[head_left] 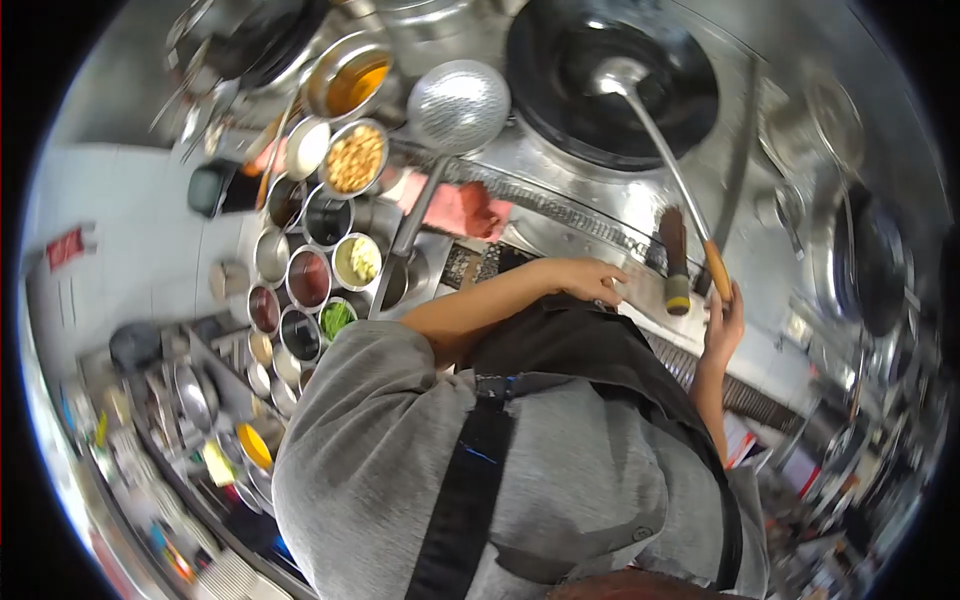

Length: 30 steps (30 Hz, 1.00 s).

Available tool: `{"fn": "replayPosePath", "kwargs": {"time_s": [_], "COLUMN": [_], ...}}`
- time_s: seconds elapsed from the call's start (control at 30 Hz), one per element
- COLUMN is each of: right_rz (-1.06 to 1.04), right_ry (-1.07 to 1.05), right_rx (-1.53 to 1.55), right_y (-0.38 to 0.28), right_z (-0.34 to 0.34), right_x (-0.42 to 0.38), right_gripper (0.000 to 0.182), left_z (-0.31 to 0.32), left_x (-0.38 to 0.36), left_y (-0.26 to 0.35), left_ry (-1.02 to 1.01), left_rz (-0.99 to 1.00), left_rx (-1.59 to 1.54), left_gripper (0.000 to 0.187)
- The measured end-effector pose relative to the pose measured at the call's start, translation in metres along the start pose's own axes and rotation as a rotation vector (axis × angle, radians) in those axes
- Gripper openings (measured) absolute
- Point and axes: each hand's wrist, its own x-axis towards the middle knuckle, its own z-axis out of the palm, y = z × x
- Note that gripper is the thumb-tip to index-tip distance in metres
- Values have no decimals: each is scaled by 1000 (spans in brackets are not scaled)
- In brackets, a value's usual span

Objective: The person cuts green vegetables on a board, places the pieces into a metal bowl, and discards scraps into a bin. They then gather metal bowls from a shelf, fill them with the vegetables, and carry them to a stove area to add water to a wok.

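Observation:
My left hand [592,280] is in front of the dark apron at the counter's edge, its fingers slightly bent and apart, with nothing visible in them. My right hand [724,322] has its fingers around the lower end of the wooden handle of a long ladle [668,152]. The ladle's bowl rests inside a large black wok [570,85]. Between my two hands, a brush-like tool with a dark head and a yellow end [677,292] lies on the counter. A perforated strainer [458,105] lies left of the wok, its handle toward me.
Metal cups of ingredients stand at the left, among them peanuts [355,158], chopped garlic-like pieces [358,260] and greens [336,319]. Behind them is a pot of orange oil [355,82]. A pink cloth [440,205] lies below the strainer. Another dark wok [872,260] stands at the right.

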Motion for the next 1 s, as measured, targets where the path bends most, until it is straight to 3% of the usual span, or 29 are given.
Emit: {"fn": "replayPosePath", "kwargs": {"time_s": [0.07, 0.13, 0.17, 0.2, 0.27, 0.33, 0.4, 0.47, 0.53, 0.57, 0.67, 0.7, 0.73, 0.8, 0.83, 0.87, 0.9, 0.97, 1.0], "right_rz": [-154, -378, -695, -725, -273, -307, -173, -167, -521, -341, -193, -333, -332, -426, -319, -311, -362, -404, -402], "right_ry": [99, 33, 112, 97, -232, -226, -386, -421, -403, -439, -355, -225, -220, -77, -176, -175, -189, -210, -218], "right_rx": [34, -411, -580, -572, -282, -218, -199, -77, -339, -452, -376, -367, -363, -366, -513, -505, -479, -424, -420], "right_y": [44, 79, 90, 83, 67, 85, 95, 91, 88, 87, 26, 58, 69, 82, 86, 90, 94, 96, 94], "right_z": [16, 30, 42, 47, 58, 71, 71, 61, 55, 48, 21, 21, 18, 16, 16, 19, 24, 28, 30], "right_x": [-10, -2, 10, 15, 25, 41, 56, 57, 64, 67, 33, 42, 41, 34, 35, 31, 25, 20, 22], "right_gripper": [56, 59, 59, 59, 57, 55, 51, 49, 47, 46, 46, 45, 45, 50, 53, 53, 52, 47, 47], "left_z": [6, 12, 14, 16, 20, 23, 26, 29, 31, 32, 24, 15, 8, 4, -2, -11, -22, -41, -56], "left_x": [-11, -21, -26, -29, -29, -26, -26, -25, -26, -27, -41, -62, -87, -133, -153, -182, -205, -258, -285], "left_y": [-5, -10, -8, -7, -12, -9, -2, 4, 4, -1, -31, -24, -16, -27, -46, -62, -101, -115, -161], "left_ry": [75, 169, 219, 260, 302, 335, 366, 384, 388, 417, 431, 379, 325, 528, 633, 762, 870, 1164, 1271], "left_rz": [-19, -45, -73, -99, -80, -49, -49, -42, -41, -17, 107, -47, -204, -336, -443, -438, -568, -919, -1074], "left_rx": [24, -38, -23, -3, 11, 25, 74, 97, 125, 142, 254, 141, 27, -260, -243, 84, 206, 309, 458], "left_gripper": [58, 59, 60, 62, 63, 64, 63, 62, 61, 56, 42, 39, 37, 33, 29, 30, 34, 31, 34]}}
